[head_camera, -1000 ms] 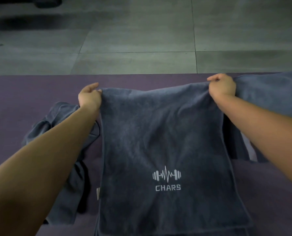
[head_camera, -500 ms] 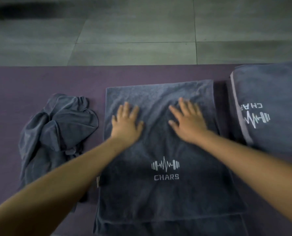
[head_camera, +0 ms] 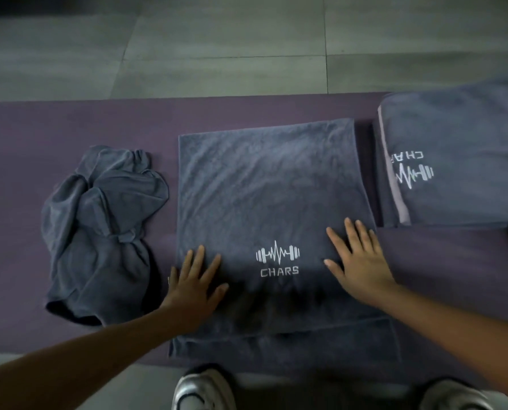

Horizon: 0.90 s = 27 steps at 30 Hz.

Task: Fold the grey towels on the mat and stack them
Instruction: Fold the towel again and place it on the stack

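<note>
Both hands flat, fingers straight: left hand (head_camera: 195,287), right hand (head_camera: 360,261) pressing half-folded towel (head_camera: 264,184) mid-mat (head_camera: 69,122); risk: bottom layer sticks out near edge, next fold goes skewed; 1 crumpled towel (head_camera: 98,232) left.

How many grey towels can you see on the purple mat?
3: a crumpled grey towel on the left, a flat folded grey towel in the middle under both hands, and a folded grey towel on the right, possibly topping others.

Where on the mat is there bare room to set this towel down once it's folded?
Bare purple mat runs along the far edge, behind the crumpled towel and the flat towel. More lies right of the right hand, below the folded stack. Gaps between towels are narrow.
</note>
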Motion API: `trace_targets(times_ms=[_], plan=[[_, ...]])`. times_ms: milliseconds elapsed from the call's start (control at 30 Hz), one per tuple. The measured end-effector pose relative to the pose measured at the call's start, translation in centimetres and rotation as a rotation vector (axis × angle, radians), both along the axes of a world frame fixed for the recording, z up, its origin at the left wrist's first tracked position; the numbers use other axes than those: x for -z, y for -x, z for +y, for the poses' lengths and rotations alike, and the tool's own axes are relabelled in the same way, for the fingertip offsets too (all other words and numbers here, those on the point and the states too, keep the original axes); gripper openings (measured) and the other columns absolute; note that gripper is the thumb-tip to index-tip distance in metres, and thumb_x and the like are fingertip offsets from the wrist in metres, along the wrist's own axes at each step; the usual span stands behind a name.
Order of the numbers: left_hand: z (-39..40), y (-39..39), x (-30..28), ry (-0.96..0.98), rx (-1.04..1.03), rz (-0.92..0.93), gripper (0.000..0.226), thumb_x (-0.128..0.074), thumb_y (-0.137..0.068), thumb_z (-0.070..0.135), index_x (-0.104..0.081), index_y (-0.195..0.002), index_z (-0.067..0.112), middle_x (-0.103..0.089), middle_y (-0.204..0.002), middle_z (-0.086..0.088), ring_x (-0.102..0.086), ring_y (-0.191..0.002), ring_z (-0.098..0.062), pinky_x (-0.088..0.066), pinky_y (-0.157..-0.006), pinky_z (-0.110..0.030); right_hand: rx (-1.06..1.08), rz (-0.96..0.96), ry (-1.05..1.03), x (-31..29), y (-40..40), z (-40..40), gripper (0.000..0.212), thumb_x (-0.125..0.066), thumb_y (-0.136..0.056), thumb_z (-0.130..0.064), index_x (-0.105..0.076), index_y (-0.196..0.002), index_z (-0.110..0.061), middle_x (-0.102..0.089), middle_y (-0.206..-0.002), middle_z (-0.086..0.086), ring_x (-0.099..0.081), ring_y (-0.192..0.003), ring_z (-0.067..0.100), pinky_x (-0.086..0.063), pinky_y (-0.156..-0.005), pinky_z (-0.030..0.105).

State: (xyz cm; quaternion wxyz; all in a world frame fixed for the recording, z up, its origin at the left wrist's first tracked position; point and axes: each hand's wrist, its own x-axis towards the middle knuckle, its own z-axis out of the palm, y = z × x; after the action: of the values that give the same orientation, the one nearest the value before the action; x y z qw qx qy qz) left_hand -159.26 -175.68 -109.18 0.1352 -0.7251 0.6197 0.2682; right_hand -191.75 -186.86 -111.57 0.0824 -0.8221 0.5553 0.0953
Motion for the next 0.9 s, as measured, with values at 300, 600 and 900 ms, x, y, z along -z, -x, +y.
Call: trace_targets(times_ms=[300,600,900], plan=[[6.8,1.6,-1.4,0.161,-0.029,0.396,0.053,-0.054,-0.057,0.069,-0.068,-0.098,0.039,-0.058,-0.117,0.003,-0.055,-0.110,-0.020,-0.049,-0.093,-0.046,-0.020,-0.241,-0.260,-2.9,1.1,8.1,0.052,-0.041,-0.071,-0.070,-0.063,-0.101,-0.033,-0.054,-0.121,0.003,-0.048,-0.112,0.027,-0.040,-0.087,0.044],[8.6,2.4,1.1,0.400,-0.094,0.383,0.039,-0.065,-0.059,0.051,-0.059,-0.095,0.036,-0.043,-0.108,0.013,-0.042,-0.103,-0.014,-0.033,-0.089,-0.041,0.270,-0.488,-0.172,-1.9,0.4,11.5,0.023,-0.075,-0.057,-0.050,-0.072,-0.073,-0.034,-0.056,-0.118,-0.002,-0.034,-0.113,0.013,-0.023,-0.094,0.035],[8.4,2.2,2.0,0.479,-0.105,0.353,0.018,-0.056,-0.073,0.046,-0.064,-0.084,0.033,-0.047,-0.097,0.008,-0.043,-0.097,-0.014,-0.018,-0.086,-0.023,0.311,-0.483,-0.102,-1.4,-0.2,11.2,0.010,-0.079,-0.064,-0.033,-0.070,-0.065,-0.029,-0.056,-0.110,-0.001,-0.034,-0.108,0.016,-0.020,-0.091,0.036]])
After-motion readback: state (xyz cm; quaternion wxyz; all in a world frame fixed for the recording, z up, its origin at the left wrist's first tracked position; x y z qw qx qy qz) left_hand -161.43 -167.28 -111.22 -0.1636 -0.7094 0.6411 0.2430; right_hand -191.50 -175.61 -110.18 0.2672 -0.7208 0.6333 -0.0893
